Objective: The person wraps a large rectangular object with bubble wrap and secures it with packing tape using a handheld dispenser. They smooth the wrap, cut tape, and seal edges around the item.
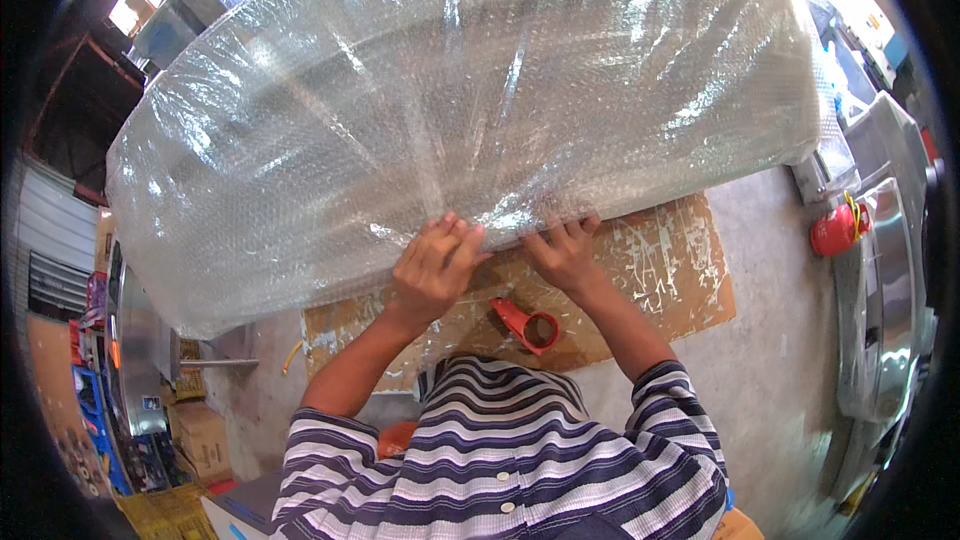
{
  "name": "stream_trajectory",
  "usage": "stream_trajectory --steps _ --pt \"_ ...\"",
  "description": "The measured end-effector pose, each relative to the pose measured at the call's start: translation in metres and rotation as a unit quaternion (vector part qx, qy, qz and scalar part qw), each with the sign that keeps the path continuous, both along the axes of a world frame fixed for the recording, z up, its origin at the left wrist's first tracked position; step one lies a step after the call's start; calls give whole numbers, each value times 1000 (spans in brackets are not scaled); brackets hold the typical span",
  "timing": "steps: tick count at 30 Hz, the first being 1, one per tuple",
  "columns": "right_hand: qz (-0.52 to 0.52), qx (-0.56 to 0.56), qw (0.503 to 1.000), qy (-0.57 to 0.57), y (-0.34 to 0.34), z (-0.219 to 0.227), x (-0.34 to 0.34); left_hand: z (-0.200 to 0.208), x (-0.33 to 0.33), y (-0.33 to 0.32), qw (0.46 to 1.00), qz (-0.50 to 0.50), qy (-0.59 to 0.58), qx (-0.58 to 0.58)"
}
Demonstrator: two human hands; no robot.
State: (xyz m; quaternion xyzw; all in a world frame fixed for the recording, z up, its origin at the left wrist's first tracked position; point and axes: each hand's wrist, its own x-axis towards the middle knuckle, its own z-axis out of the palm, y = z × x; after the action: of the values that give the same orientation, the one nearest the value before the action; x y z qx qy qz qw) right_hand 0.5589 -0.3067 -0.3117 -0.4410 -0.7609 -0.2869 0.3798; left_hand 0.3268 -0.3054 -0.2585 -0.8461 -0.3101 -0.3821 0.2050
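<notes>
A large, long object wrapped in clear bubble wrap [430, 110] stretches across the view, with its near edge in front of me. What lies under the wrap shows only as a dim grey-brown form. My left hand [436, 265] has its fingers bent and closed on the wrap at this near edge. Just to its right, my right hand [564, 258] grips the same edge, its fingertips curled onto the film. Below and between my forearms lies a red tape dispenser [526, 327] on a scuffed brown board [660, 275].
A red rounded container [838, 230] with a yellow strap stands at the right, beside wrapped shiny metal pieces [885, 310]. Cardboard boxes [203, 440] and a blue rack [93, 410] are at the lower left. Grey concrete floor [765, 340] surrounds the board.
</notes>
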Motion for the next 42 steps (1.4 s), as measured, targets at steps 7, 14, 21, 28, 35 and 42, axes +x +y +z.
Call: stream_trajectory --steps 7,14,21,28,35,42 --pt "25 -44 998 45 -9 16 -2 0 0 1 1000 7 2 1" --pt "53 54 997 35 -20 46 24 2 3 8 1000 6 3 20" --pt "42 -42 998 -12 -7 62 19 1 2 9 1000 6 6 22" --pt "106 55 990 74 16 28 15 0 3 7 1000 4 11 25" --pt "173 52 983 26 24 27 30 1 1 10 999 1 15 48" --pt "173 53 983 -10 28 34 36 2 1 9 1000 11 26 7"
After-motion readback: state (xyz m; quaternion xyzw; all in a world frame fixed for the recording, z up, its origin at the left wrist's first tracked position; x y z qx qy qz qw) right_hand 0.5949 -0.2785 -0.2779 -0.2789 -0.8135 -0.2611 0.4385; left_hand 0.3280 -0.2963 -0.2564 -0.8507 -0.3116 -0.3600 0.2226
